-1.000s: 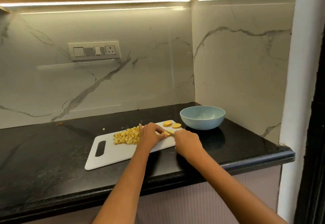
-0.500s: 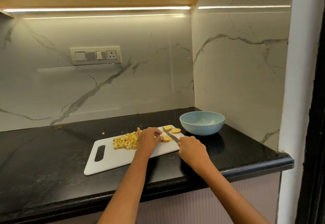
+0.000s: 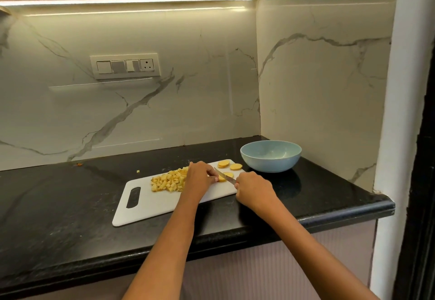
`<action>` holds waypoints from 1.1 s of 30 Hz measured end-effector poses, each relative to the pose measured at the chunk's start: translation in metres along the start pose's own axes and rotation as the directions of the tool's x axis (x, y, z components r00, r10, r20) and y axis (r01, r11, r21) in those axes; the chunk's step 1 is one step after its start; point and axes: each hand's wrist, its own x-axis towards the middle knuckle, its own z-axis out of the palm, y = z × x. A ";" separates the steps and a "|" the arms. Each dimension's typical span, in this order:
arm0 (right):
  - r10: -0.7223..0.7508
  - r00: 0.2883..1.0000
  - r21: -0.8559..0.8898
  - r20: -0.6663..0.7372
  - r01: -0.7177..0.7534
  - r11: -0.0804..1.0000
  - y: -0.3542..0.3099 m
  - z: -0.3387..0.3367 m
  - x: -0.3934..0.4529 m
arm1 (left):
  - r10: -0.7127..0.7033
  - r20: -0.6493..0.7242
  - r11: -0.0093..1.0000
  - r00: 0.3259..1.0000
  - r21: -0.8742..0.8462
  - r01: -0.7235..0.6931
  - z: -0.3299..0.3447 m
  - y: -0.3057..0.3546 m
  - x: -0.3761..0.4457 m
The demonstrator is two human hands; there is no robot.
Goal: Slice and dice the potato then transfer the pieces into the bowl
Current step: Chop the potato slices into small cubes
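A white cutting board (image 3: 150, 203) lies on the black counter. A heap of diced potato (image 3: 168, 180) sits at its middle. My left hand (image 3: 200, 177) holds down a potato slice (image 3: 226, 176) with curled fingers at the board's right part. My right hand (image 3: 253, 187) grips a knife (image 3: 223, 175) whose blade lies across that slice. Two more round slices (image 3: 229, 165) lie at the board's far right corner. The light blue bowl (image 3: 270, 157) stands just right of the board, with nothing visible inside.
The black counter (image 3: 58, 205) stretches left of the board, with a small potato bit (image 3: 138, 171) and an orange scrap (image 3: 78, 164) near the marble wall. A switch panel (image 3: 124, 66) is on the back wall. The counter's front edge runs below my arms.
The camera has tilted a little. The knife blade has shifted on the slice under my left fingers. Both hands stay at the board's right end.
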 end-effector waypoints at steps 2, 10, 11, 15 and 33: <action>0.003 1.000 0.012 0.018 -0.004 1.000 -0.006 -0.004 0.005 | 0.012 0.004 1.000 1.000 0.010 -0.012 -0.001 -0.001 0.001; -0.085 0.996 -0.192 0.024 0.088 0.978 -0.009 0.003 -0.010 | -0.017 -0.002 1.000 1.000 0.009 0.017 0.000 0.000 -0.001; -0.107 0.994 -0.213 0.007 0.106 0.971 -0.008 0.004 -0.013 | -0.020 0.000 1.000 1.000 0.015 0.020 -0.001 0.001 -0.002; -0.071 0.996 -0.132 -0.046 0.064 0.989 -0.008 0.006 -0.010 | -0.017 -0.004 0.999 1.000 -0.040 0.016 0.001 -0.003 -0.005; -0.011 0.998 -0.005 -0.061 0.011 1.000 -0.001 0.011 0.001 | -0.018 0.001 0.998 1.000 0.064 0.018 0.000 0.003 -0.002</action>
